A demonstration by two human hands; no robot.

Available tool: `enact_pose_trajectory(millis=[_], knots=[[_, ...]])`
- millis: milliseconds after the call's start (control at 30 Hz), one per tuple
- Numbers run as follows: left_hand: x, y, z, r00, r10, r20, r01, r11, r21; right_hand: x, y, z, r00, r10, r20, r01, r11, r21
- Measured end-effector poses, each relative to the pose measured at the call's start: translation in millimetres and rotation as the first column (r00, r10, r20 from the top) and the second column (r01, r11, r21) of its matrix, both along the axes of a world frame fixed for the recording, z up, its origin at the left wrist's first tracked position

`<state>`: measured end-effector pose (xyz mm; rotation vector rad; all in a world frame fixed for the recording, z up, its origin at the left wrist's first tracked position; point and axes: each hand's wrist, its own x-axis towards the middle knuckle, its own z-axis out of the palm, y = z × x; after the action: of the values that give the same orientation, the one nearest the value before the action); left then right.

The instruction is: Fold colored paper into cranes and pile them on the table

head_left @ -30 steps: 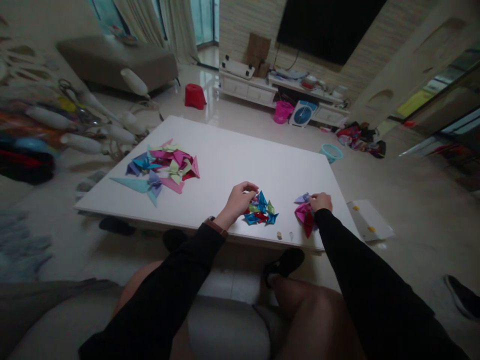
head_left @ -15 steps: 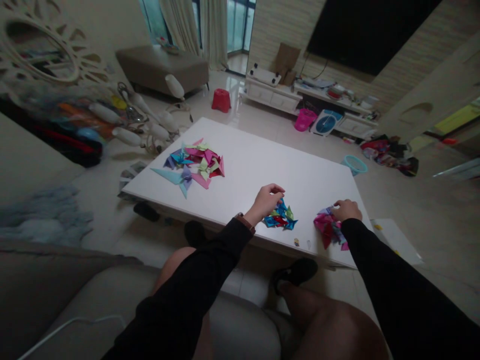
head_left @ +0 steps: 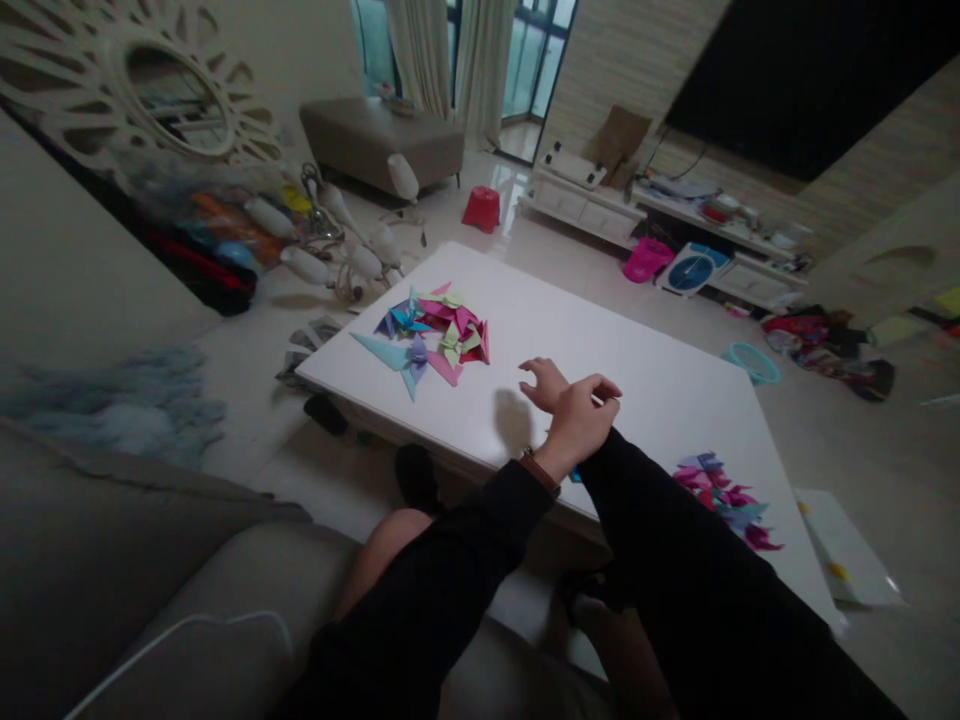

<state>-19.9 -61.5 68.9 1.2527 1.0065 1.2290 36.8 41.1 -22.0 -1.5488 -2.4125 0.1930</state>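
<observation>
Folded papers (head_left: 451,342) lie near the tabletop's (head_left: 652,355) left and right edges.
Likely light, crisp, crushable; best pinched at thick folds. The right hand (head_left: 549,384) spreads its fingers; the left hand's (head_left: 580,424) curl, grip unclear.

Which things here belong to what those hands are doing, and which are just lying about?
Apparently part of it:
- left hand, right hand
- two folded-paper piles
- white table

Seemingly just lying about:
- red stool
- pink bin
- blue basket
</observation>
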Motion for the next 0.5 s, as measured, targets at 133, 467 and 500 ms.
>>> enact_pose_trajectory(millis=[133,467,500], knots=[[-11.9,5.8,-1.2,0.999,0.034,-0.020,-0.033,0.999,0.040,-76.5,27.3,-17.7,0.988,0.155,0.018,-0.153,0.985,-0.081],[-39.9,16.6,5.4,0.992,0.119,-0.037,-0.116,0.991,0.069,-137.1,53.9,-28.9,0.985,0.150,0.090,-0.128,0.967,-0.219],[-40.5,16.9,5.7,0.992,0.120,-0.034,-0.118,0.991,0.066,-135.7,51.6,-26.4,0.986,0.160,0.051,-0.146,0.966,-0.212]])
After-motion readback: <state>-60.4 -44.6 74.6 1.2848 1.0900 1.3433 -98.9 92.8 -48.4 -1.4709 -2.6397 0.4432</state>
